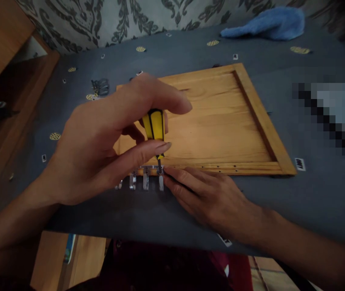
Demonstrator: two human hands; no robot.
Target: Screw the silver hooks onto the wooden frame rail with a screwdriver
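My left hand is closed round the yellow and black handle of a screwdriver. The driver stands nearly upright, its shaft tip down at the right end of a shiny metal hook rail. This rail lies along the near edge of a wooden framed panel, with several hooks pointing toward me. Fingertips of my right hand press together at the rail's right end, against the panel's edge; its thumb is hidden. My left hand covers the panel's left part and some of the rail.
Small dark metal pieces lie behind my left hand. A blue cloth rests at the back right of the grey patterned tabletop. Wooden shelving borders the left side. Something blurred out sits at the right.
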